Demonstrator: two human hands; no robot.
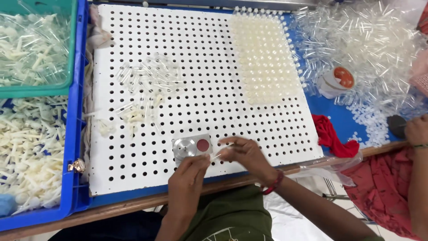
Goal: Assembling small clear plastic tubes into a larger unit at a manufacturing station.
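No packages, labels, signs or screens anywhere on the perforated white board [200, 89].

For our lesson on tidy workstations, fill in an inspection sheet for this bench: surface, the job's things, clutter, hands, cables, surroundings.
Surface: white perforated board on a blue-topped bench with a wooden edge.
Job's things: a thin clear tube held between both hands; a small metal fixture with a red round pad just ahead of them; a filled block of cream caps standing in the board's holes.
Clutter: loose clear tubes and cream pieces scattered on the board; red cloth at the right edge.
Hands: left hand and right hand both pinch the tube.
Cables: nothing seen.
Surroundings: blue crate and green tray of cream parts at left; heap of clear tubes at right; another person's hand.
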